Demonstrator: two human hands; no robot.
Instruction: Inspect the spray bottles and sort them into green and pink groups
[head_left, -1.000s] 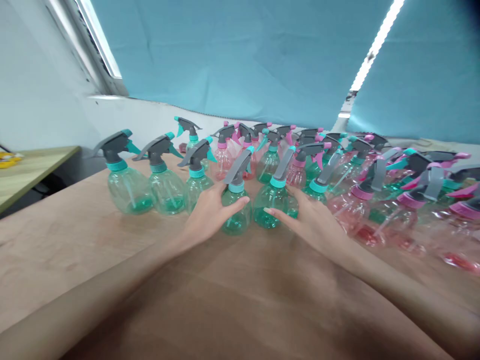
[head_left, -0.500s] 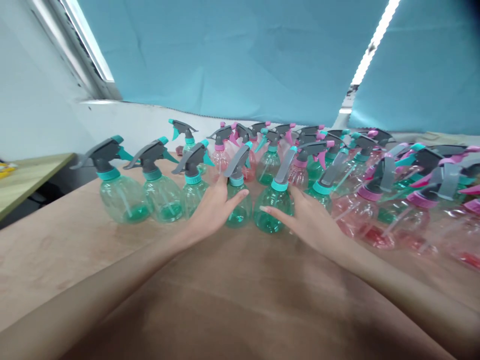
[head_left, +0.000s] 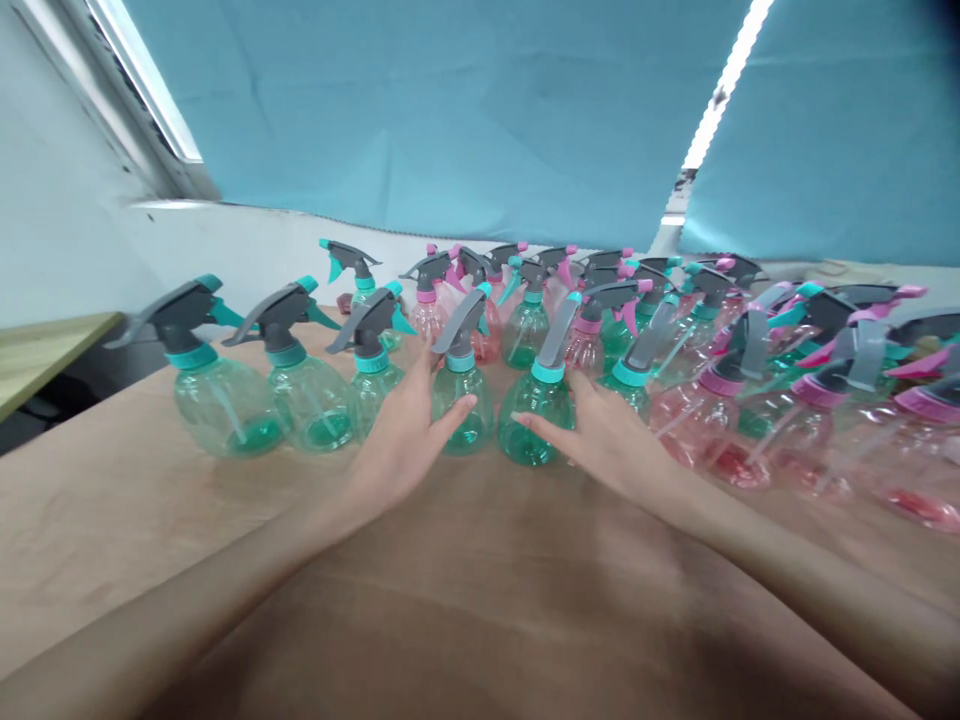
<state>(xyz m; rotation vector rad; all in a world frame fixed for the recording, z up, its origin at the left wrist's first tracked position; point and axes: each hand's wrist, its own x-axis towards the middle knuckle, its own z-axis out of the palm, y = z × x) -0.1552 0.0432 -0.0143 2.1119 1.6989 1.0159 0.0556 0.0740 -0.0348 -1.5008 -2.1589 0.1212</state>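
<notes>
My left hand point(head_left: 401, 425) reaches along the left side of a green spray bottle point(head_left: 460, 392), its fingers stretched out and its thumb spread across the bottle's lower front. My right hand point(head_left: 611, 425) is around another green spray bottle point(head_left: 529, 400): the thumb lies across the front and the fingers run up the right side, the tips partly hidden. Both bottles stand upright on the table point(head_left: 480, 560), a small gap between them. Each has a teal collar, a grey trigger head and some green in its base.
To the left stand more green spray bottles point(head_left: 221, 405). Pink spray bottles point(head_left: 694, 415) crowd the right, with mixed green and pink ones behind. Blue sheeting point(head_left: 450, 110) covers the window behind the table. A wooden surface point(head_left: 52, 350) juts in at far left.
The view has turned slightly right, so everything sits further left. My left thumb has come lower over its bottle. My right hand stays in place at its bottle, and the bottles keep their places.
</notes>
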